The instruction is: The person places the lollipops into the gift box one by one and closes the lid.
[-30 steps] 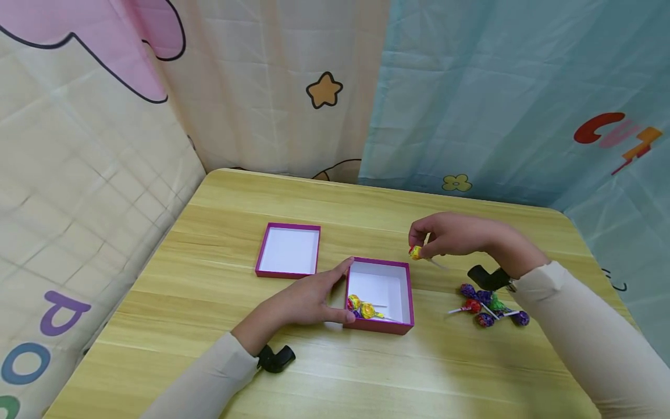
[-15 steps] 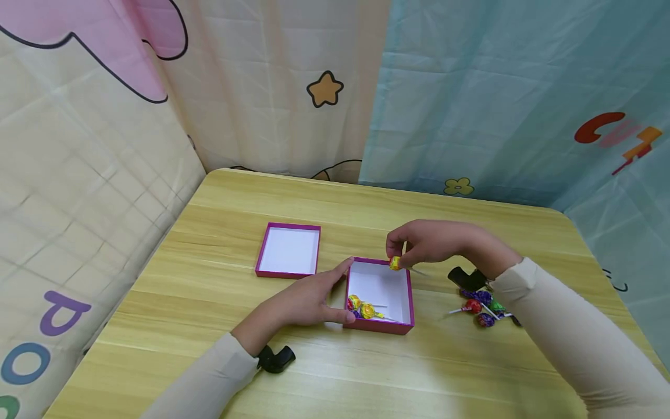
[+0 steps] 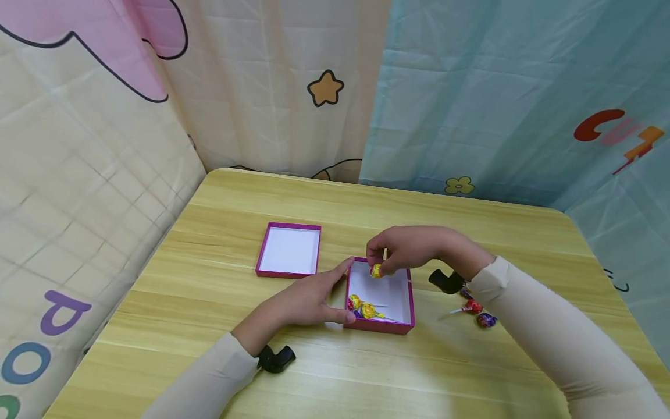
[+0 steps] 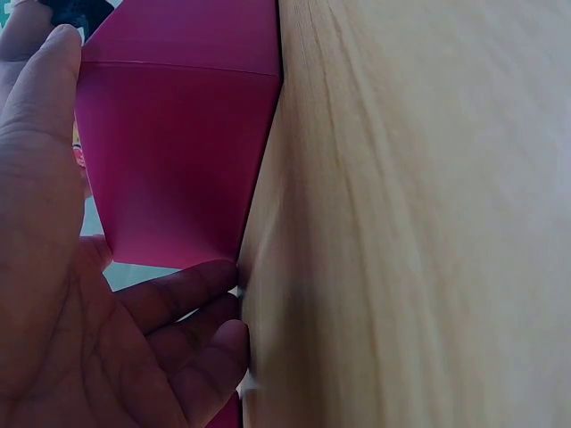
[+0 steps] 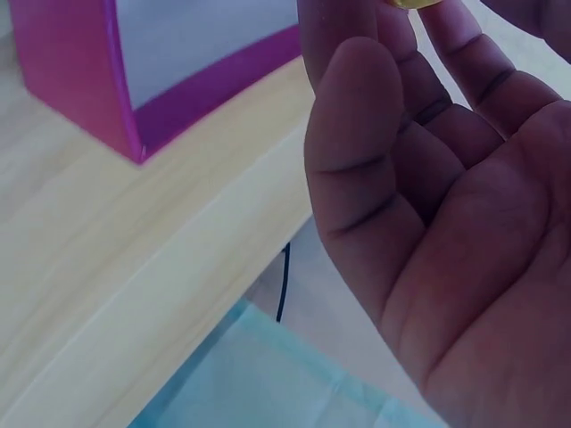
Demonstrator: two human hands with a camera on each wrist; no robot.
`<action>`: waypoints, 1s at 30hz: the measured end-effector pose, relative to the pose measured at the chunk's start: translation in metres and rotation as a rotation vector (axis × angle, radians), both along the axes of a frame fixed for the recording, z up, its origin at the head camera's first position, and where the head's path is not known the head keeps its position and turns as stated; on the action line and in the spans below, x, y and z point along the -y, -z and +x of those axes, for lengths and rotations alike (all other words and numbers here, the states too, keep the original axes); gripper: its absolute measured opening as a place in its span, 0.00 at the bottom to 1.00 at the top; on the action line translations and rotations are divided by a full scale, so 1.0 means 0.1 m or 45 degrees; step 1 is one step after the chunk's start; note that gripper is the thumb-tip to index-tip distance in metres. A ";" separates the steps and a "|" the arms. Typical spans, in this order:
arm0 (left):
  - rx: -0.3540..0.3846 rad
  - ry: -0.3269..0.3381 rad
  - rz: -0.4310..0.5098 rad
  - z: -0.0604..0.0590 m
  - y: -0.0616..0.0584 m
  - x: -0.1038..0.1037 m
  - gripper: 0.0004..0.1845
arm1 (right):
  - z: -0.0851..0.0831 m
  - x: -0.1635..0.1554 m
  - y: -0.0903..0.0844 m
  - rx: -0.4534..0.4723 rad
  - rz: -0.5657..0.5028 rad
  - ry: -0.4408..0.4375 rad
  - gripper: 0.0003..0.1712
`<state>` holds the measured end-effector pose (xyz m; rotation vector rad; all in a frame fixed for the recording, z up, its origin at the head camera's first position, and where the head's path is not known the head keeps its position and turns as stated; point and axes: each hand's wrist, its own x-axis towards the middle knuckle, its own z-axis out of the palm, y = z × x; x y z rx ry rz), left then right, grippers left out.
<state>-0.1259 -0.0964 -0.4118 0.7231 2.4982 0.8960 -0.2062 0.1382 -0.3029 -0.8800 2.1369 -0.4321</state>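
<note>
The right hand [image 3: 405, 250] pinches a yellow lollipop [image 3: 376, 270] above the open magenta box [image 3: 405, 291]. The left hand [image 3: 309, 299], fingers relaxed, steadies the box's left wall. Lollipops in box [image 3: 361, 307]: few. Loose lollipops [image 3: 478, 313] remain on the counter [image 3: 209, 326]; the work appears partly done.

This looks like a child's play corner in a home or nursery. Soft fabric curtains [image 3: 272, 87] printed with cartoon shapes, a star [image 3: 325, 88], a flower [image 3: 459, 185] and coloured letters hang close around a small light wooden tabletop [image 3: 209, 326]. Wrapped lollipops [image 3: 478, 311] and little magenta gift boxes [image 3: 289, 251] lie on it.
</note>
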 end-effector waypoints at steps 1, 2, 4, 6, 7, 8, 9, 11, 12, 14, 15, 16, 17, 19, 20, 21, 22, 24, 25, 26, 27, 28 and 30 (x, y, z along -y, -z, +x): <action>0.000 0.000 0.001 0.00 0.00 0.00 0.61 | 0.00 0.02 0.01 0.002 0.000 -0.006 0.04; -0.001 0.001 0.003 0.00 0.00 0.00 0.61 | 0.01 0.03 0.03 0.001 0.000 -0.013 0.04; 0.000 0.003 0.005 0.00 0.00 0.00 0.61 | 0.02 0.05 0.05 -0.001 -0.003 -0.026 0.05; -0.001 0.005 0.008 0.00 0.00 -0.01 0.61 | 0.03 0.08 0.08 -0.002 -0.006 -0.044 0.05; 0.000 0.007 0.009 0.00 0.00 -0.01 0.60 | 0.04 0.08 0.10 -0.002 -0.007 -0.053 0.05; 0.000 0.010 0.010 0.00 0.00 -0.01 0.61 | 0.05 0.09 0.11 -0.001 -0.005 -0.060 0.05; 0.000 0.011 0.008 0.00 -0.01 -0.01 0.61 | 0.05 0.10 0.13 0.003 -0.005 -0.065 0.05; -0.003 0.015 0.007 0.00 -0.02 -0.01 0.61 | 0.07 0.11 0.16 0.010 -0.004 -0.075 0.05; -0.003 0.016 0.005 0.00 -0.02 -0.01 0.61 | 0.08 0.12 0.18 0.014 -0.003 -0.077 0.05; -0.005 0.020 0.003 0.00 -0.03 0.00 0.61 | 0.10 0.13 0.22 0.020 0.004 -0.085 0.06; -0.006 0.021 0.006 0.00 -0.03 0.00 0.61 | 0.11 0.13 0.24 0.016 0.010 -0.089 0.06; -0.007 0.024 0.009 0.00 -0.03 0.00 0.61 | 0.12 0.14 0.26 0.007 0.018 -0.095 0.06; -0.009 0.024 0.009 -0.01 -0.03 0.00 0.61 | 0.13 0.14 0.27 -0.004 0.028 -0.102 0.06; -0.015 0.028 0.011 -0.01 -0.03 0.00 0.60 | 0.15 0.15 0.31 -0.029 0.041 -0.122 0.06; -0.017 0.029 0.011 -0.01 -0.03 0.00 0.60 | 0.16 0.16 0.32 -0.045 0.051 -0.127 0.06; -0.020 0.030 0.011 -0.01 -0.03 0.00 0.60 | 0.16 0.17 0.34 -0.062 0.063 -0.132 0.06; -0.023 0.031 0.011 -0.01 -0.03 0.00 0.60 | 0.17 0.17 0.35 -0.075 0.072 -0.134 0.06; -0.025 0.032 0.012 -0.01 -0.03 0.00 0.60 | 0.18 0.18 0.37 -0.104 0.084 -0.143 0.06; -0.025 0.032 0.012 -0.01 -0.03 0.00 0.60 | 0.18 0.19 0.39 -0.120 0.091 -0.145 0.05; -0.026 0.033 0.012 -0.01 -0.03 0.00 0.60 | 0.18 0.20 0.40 -0.133 0.095 -0.148 0.05; -0.026 0.034 0.011 -0.01 -0.03 0.00 0.60 | 0.18 0.20 0.41 -0.146 0.095 -0.152 0.05; -0.024 0.033 0.011 -0.01 -0.03 0.00 0.60 | 0.19 0.20 0.42 -0.156 0.091 -0.154 0.05; -0.024 0.033 0.007 -0.01 -0.03 0.00 0.59 | 0.19 0.21 0.44 -0.176 0.085 -0.161 0.05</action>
